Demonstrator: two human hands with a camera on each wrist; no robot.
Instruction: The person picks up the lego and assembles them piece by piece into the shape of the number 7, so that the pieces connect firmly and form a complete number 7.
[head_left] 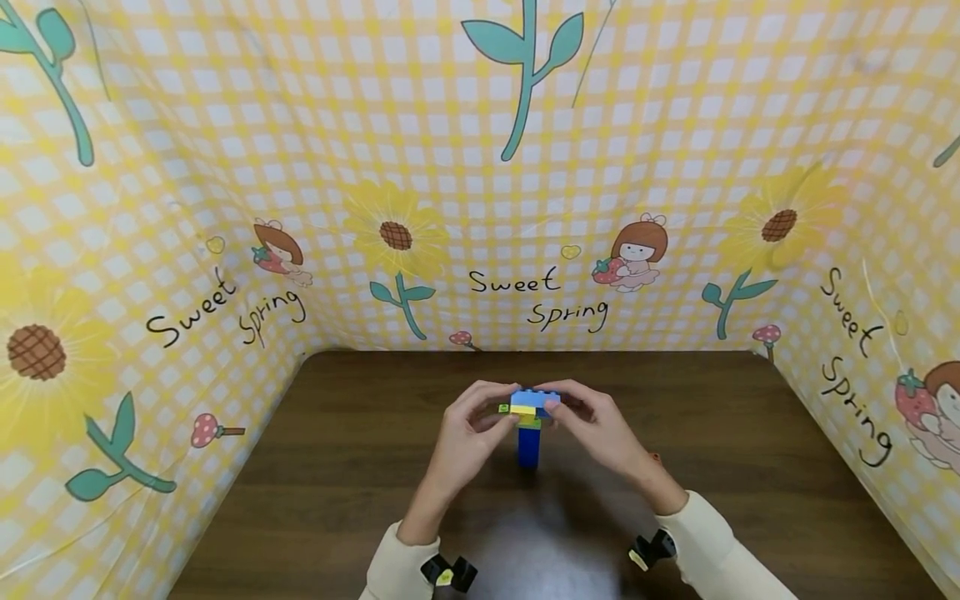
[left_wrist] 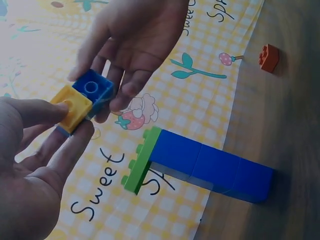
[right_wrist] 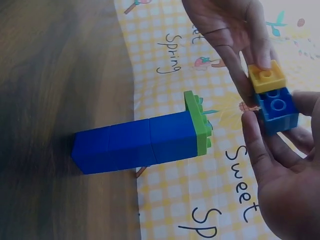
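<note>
Both hands hold one small assembly above a tower, seen in all three views. A light blue brick [head_left: 535, 400] has a yellow brick [left_wrist: 71, 107] fixed under its left part; the hollow blue underside [right_wrist: 278, 106] shows beside the yellow. My left hand [head_left: 468, 429] pinches the yellow end, thumb against the yellow brick's underside. Gripping the other end of the blue brick is my right hand [head_left: 603, 427], fingertips at its sides. Below stands an upright tower of dark blue bricks [right_wrist: 135, 142], topped by a green studded plate [left_wrist: 142, 160] that juts past its sides.
An orange brick [left_wrist: 269, 58] lies on the dark wooden table [head_left: 337, 467], mostly hidden by the right wrist in the head view. A yellow checked cloth [head_left: 420, 150] with printed flowers and lettering walls in the back and sides.
</note>
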